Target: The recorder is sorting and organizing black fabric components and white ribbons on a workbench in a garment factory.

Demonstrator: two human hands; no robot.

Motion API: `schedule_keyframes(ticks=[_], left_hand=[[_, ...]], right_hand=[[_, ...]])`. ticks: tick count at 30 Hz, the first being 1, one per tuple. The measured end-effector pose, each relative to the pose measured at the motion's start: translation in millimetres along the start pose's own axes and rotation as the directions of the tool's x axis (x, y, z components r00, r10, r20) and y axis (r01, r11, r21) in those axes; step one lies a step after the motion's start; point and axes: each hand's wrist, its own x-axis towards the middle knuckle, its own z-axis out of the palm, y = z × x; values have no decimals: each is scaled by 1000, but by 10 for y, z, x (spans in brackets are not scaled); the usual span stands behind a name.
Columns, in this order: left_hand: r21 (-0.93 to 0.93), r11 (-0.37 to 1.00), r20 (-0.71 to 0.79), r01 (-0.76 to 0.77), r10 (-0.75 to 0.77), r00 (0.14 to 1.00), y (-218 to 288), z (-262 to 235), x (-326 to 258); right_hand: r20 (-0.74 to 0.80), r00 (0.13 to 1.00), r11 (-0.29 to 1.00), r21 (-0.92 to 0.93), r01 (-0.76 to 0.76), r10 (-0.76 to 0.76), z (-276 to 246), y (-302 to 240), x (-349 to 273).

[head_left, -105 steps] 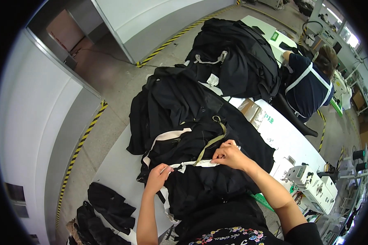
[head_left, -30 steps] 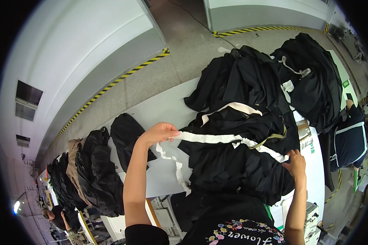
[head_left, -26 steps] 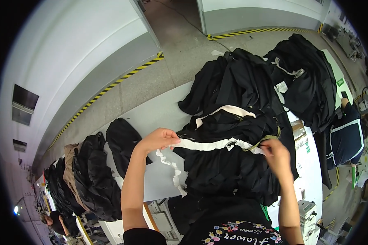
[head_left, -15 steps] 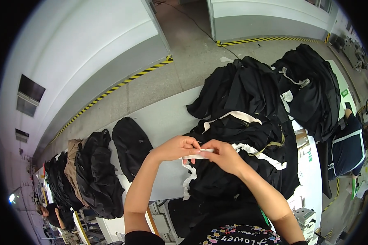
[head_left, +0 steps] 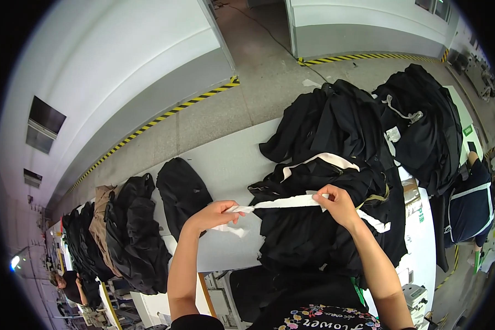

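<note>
A narrow white fabric strip (head_left: 287, 202) is drawn nearly straight between my hands, over a heap of black garments (head_left: 308, 236). My left hand (head_left: 217, 215) is closed round a bunched part of it, and a loose tail hangs below the fingers. My right hand (head_left: 338, 204) pinches the strip farther right, with more of it trailing past that hand across the black cloth. Just beyond, a cream band (head_left: 330, 159) lies along a folded garment, and an olive strip shows at the right. Left of my left hand, a separate folded black garment (head_left: 182, 190) rests on the table.
The grey table (head_left: 225, 165) carries more black piles (head_left: 423, 126) at the far right and black and tan garments (head_left: 100, 212) at the left. A sewing machine (head_left: 415, 297) stands at the lower right. Other people are near the right and lower-left edges.
My hands have moved apart, the left one leftward and the right one rightward. The white strip, gathered between my fingers before, is now stretched out between them.
</note>
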Motion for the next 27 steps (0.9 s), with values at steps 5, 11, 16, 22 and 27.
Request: schedule_keyframes(ticks=[5, 11, 16, 22, 27], left_hand=[[-101, 993, -52, -55, 49, 997, -152, -69, -141], [-154, 987, -115, -47, 29, 993, -153, -157, -313], [-149, 987, -13, 54, -57, 998, -179, -276, -383], [-221, 975, -85, -17, -2, 996, -236, -334, -499], [-247, 969, -130, -10, -23, 991, -562, -532, -634]], right_hand=[[-43, 999, 999, 34, -14, 16, -53, 108, 4], [-57, 997, 999, 5, -48, 48, -98, 125, -8], [-77, 996, 999, -20, -40, 38, -110, 189, 18], [-94, 996, 999, -30, -17, 15, -159, 283, 39], [-119, 993, 1000, -13, -14, 12, -195, 311, 40]])
